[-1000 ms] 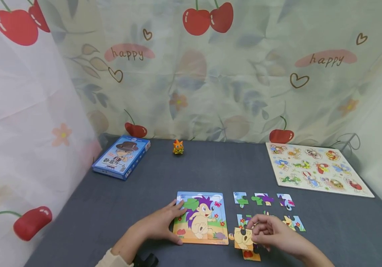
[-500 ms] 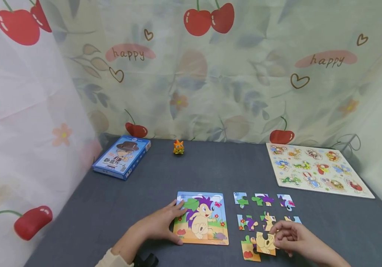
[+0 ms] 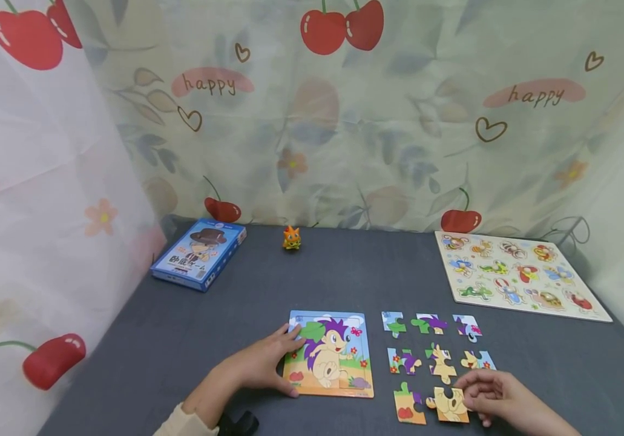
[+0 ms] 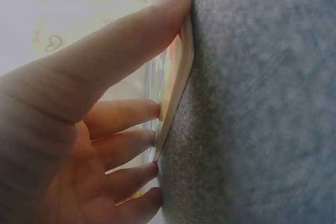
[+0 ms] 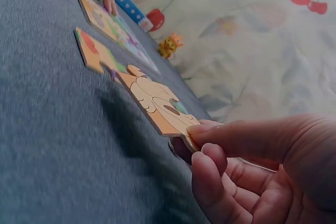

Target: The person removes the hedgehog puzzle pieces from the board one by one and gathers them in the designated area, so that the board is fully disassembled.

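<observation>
My right hand (image 3: 499,396) pinches a jigsaw piece (image 3: 450,406) with a cream belly and orange ground between thumb and fingers. In the right wrist view the piece (image 5: 157,100) is held tilted over the cloth, casting a dark shadow. It stands just right of a piece with strawberries (image 3: 410,407). Several more loose pieces lie above in rows, among them a purple and green one (image 3: 429,325). My left hand (image 3: 259,363) rests at the left side of a hedgehog puzzle board (image 3: 333,351). Its thumb (image 4: 176,3) touches the near edge, fingers extended along the left edge.
A blue game box (image 3: 200,254) lies at the back left. Near it stands a small orange toy figure (image 3: 292,238). A white insect peg board (image 3: 518,275) lies at the back right. Printed curtains (image 3: 339,133) enclose the dark cloth table (image 3: 181,339).
The right hand has carried the belly piece rightward and a little down, from over the strawberry piece to beside it. Middle-row pieces it covered are now visible. The left hand has stayed put.
</observation>
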Tool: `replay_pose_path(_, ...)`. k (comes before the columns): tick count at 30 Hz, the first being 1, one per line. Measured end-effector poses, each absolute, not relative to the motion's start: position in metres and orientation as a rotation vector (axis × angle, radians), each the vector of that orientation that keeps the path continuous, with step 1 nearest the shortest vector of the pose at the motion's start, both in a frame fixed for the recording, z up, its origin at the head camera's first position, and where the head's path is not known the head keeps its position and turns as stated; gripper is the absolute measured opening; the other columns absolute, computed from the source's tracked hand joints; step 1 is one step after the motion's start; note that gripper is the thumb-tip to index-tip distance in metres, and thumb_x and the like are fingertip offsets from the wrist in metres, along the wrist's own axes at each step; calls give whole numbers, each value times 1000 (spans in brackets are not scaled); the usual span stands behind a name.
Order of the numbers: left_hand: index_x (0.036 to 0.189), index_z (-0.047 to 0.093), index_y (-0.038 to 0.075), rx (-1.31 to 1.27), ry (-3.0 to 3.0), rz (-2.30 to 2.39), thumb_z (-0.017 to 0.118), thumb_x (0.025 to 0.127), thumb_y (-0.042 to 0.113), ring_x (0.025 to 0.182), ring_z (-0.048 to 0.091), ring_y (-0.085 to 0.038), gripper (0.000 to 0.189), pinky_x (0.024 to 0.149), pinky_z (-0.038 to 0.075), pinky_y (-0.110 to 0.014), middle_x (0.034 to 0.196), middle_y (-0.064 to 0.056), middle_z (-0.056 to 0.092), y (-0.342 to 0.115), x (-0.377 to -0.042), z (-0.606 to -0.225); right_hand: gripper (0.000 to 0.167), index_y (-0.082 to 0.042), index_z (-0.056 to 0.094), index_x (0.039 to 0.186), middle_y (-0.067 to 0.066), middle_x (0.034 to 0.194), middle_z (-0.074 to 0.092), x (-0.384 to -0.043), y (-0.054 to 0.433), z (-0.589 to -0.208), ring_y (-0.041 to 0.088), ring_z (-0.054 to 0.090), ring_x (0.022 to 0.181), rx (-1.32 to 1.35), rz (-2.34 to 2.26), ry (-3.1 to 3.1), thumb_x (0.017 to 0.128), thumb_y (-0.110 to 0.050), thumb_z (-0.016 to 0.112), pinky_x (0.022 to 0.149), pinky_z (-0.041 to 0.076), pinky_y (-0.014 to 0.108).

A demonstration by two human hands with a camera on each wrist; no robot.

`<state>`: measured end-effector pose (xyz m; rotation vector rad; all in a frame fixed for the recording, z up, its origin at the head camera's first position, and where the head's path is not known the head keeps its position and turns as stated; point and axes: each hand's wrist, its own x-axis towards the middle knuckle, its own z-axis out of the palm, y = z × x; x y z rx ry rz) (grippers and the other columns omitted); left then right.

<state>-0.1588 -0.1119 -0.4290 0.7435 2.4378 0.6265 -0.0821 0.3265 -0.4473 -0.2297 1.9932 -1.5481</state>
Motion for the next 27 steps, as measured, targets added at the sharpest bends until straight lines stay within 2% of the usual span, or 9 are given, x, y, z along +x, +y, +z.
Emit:
replay_pose_path(4, 141, 42, 17, 749, 2439, 622, 76, 72, 47, 145, 12, -32, 84, 110, 25, -56, 155, -5, 23, -111, -159, -428, 33, 13, 53, 113, 0, 90, 65, -80, 331, -450, 7, 58, 70, -191, -1542, 1981, 95, -15, 53, 61, 53, 23)
replay_pose_path(9, 142, 41, 17, 749, 2443, 620, 76, 72, 47, 145, 11, -32, 84, 110, 24, -56, 155, -5, 22, -110, -159, -426, 39, 17, 51, 113, 1, 88, 64, -78, 332, -454, 6, 59, 72, -170, -1514, 2036, 93, -16, 56, 63, 53, 23)
replay_pose_path(15, 141, 42, 16, 752, 2445, 615, 76, 72, 47, 144, 11, -33, 83, 110, 24, -56, 155, -6, 23, -111, -159, -427, 43, 19, 51, 110, 1, 84, 63, -76, 330, -455, 3, 57, 68, -179, -1462, 2147, 91, -18, 60, 61, 53, 23)
replay_pose_path(21, 141, 42, 16, 758, 2438, 631, 76, 72, 47, 144, 11, -33, 83, 110, 24, -56, 155, -6, 22, -112, -159, -428, 50, 15, 57, 108, 3, 80, 62, -74, 325, -452, 5, 55, 65, -114, -1346, 2287, 85, -28, 67, 60, 52, 22)
replay_pose_path(27, 141, 42, 16, 757, 2441, 631, 76, 72, 48, 145, 11, -33, 84, 110, 24, -56, 155, -6, 22, -112, -159, -429, 53, 11, 58, 112, 3, 84, 59, -72, 321, -454, 1, 50, 65, -101, -1256, 2443, 81, -30, 71, 56, 46, 20)
